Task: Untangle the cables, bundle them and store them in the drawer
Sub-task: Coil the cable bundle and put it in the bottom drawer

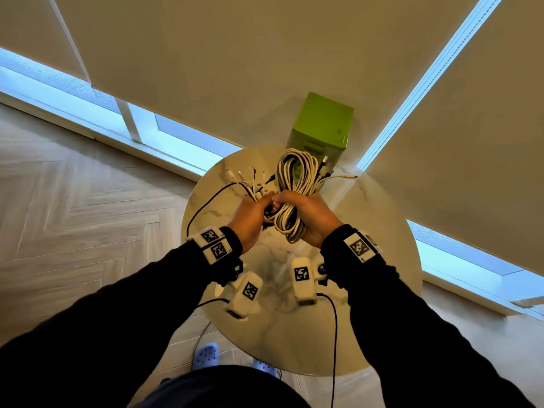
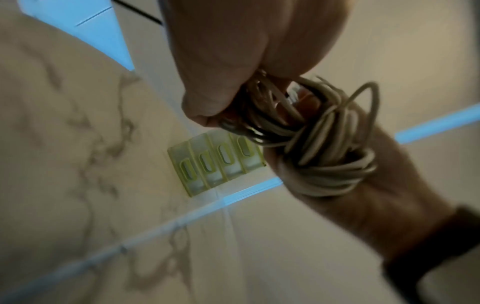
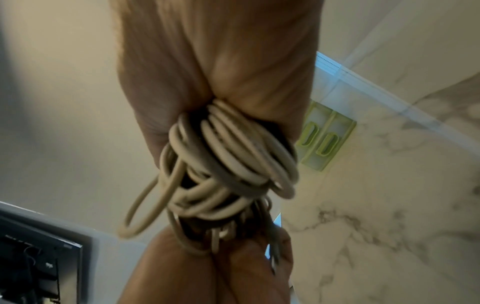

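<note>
**Coiled cords held above the marble top**

While I watch, my right hand [image 1: 309, 219] clenches a looped bundle of smooth, off-white cables [image 1: 294, 184] above the round, veined marble table [image 1: 368, 319]. My left hand [image 1: 250, 222] pinches its loose plug ends. Behind stands the boxy green plastic drawer unit [image 1: 322, 125].

No readable text

No word, brand or number can be made out. The white wrist tags [image 1: 216, 245] on both sleeves carry only black-and-white square code patterns, as do the two white blocks [image 1: 302, 277] hanging under the wrists at 6 o'clock. A small red mark on the green box [image 1: 323, 125] at 12 o'clock is too blurred to read.
</note>
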Action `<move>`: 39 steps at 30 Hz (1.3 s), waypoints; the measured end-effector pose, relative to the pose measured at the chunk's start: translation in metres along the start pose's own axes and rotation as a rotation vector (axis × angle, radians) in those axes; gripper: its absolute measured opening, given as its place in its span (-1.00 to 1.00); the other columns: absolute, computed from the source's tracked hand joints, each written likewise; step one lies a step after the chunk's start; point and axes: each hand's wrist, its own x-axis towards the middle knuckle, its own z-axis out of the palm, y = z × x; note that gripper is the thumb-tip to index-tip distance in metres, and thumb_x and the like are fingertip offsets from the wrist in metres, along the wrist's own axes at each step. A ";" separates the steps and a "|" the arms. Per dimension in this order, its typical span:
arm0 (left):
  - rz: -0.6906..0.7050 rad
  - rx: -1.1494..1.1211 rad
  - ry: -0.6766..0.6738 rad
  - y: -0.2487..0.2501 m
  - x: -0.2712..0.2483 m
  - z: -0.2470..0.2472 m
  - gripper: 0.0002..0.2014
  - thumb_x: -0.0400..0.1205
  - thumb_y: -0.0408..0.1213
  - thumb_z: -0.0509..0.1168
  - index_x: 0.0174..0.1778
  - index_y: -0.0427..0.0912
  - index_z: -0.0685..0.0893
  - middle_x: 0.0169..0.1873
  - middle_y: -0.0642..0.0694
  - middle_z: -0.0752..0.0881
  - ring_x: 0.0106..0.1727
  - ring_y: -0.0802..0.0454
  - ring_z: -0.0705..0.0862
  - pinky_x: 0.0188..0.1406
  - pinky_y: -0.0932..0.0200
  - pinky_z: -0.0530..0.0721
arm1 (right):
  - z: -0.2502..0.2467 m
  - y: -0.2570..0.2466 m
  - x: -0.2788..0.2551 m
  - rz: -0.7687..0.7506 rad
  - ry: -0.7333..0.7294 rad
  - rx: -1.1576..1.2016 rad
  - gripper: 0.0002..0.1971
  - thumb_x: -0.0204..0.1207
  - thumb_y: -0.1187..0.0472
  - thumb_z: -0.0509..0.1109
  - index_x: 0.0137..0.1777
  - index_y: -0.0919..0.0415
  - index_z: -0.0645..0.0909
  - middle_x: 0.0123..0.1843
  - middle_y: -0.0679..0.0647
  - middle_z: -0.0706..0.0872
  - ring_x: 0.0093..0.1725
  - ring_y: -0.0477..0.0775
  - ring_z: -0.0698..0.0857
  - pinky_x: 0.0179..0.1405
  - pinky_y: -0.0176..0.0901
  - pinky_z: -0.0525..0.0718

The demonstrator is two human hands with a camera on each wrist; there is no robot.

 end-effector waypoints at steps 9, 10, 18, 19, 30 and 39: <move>-0.004 0.143 -0.104 0.006 -0.009 0.001 -0.80 0.33 -0.05 0.17 -0.37 -0.13 0.47 -0.28 -0.27 0.42 -0.18 -0.12 0.37 -0.09 -0.09 0.34 | -0.012 0.007 0.001 0.068 -0.127 -0.084 -0.66 0.40 0.53 0.43 0.20 0.44 0.71 0.07 0.44 0.79 0.02 0.36 0.80 -0.04 0.10 0.78; -0.026 0.172 -0.111 0.006 -0.012 0.001 -0.83 0.40 -0.10 0.12 -0.35 -0.14 0.43 -0.30 -0.26 0.40 -0.22 -0.10 0.37 -0.14 -0.05 0.36 | -0.013 0.007 0.000 0.090 -0.149 -0.092 -0.66 0.42 0.54 0.42 0.21 0.45 0.70 0.06 0.44 0.78 0.00 0.37 0.80 -0.06 0.12 0.79; -0.120 0.609 -0.276 -0.025 0.019 -0.023 -0.53 0.55 0.26 -0.06 -0.10 -0.06 0.51 0.10 -0.34 0.59 0.21 -0.33 0.56 0.37 -0.49 0.48 | -0.021 0.012 -0.005 0.252 -0.349 -0.114 -0.62 0.51 0.48 0.45 0.33 0.46 0.61 0.10 0.46 0.69 0.07 0.40 0.72 0.17 0.32 0.75; -0.106 0.717 -0.297 -0.008 0.005 -0.017 -0.62 0.58 0.23 -0.09 -0.16 0.02 0.44 0.11 -0.29 0.52 0.24 -0.32 0.50 0.40 -0.39 0.44 | -0.022 0.013 -0.004 0.243 -0.354 -0.117 -0.64 0.50 0.50 0.45 0.31 0.42 0.63 0.07 0.43 0.72 0.05 0.37 0.74 0.05 0.22 0.80; 0.384 1.045 -0.332 -0.005 0.012 -0.022 -0.64 0.66 0.03 -0.11 -0.18 -0.04 0.53 -0.17 -0.04 0.56 -0.04 0.02 0.52 0.04 0.07 0.39 | -0.023 0.020 0.004 0.076 -0.277 -0.099 -0.71 0.45 0.54 0.40 0.19 0.47 0.65 -0.11 0.40 0.71 -0.21 0.23 0.74 -0.30 -0.04 0.76; 0.241 0.527 -0.186 -0.008 0.026 -0.023 -0.86 0.73 -0.14 0.34 0.03 -0.13 0.71 -0.31 0.04 0.69 -0.32 0.24 0.63 -0.22 0.30 0.63 | -0.046 0.017 0.015 0.145 -0.131 0.037 -0.81 0.49 0.48 0.42 0.07 0.32 0.66 -0.20 0.25 0.66 -0.28 0.16 0.69 -0.37 -0.04 0.72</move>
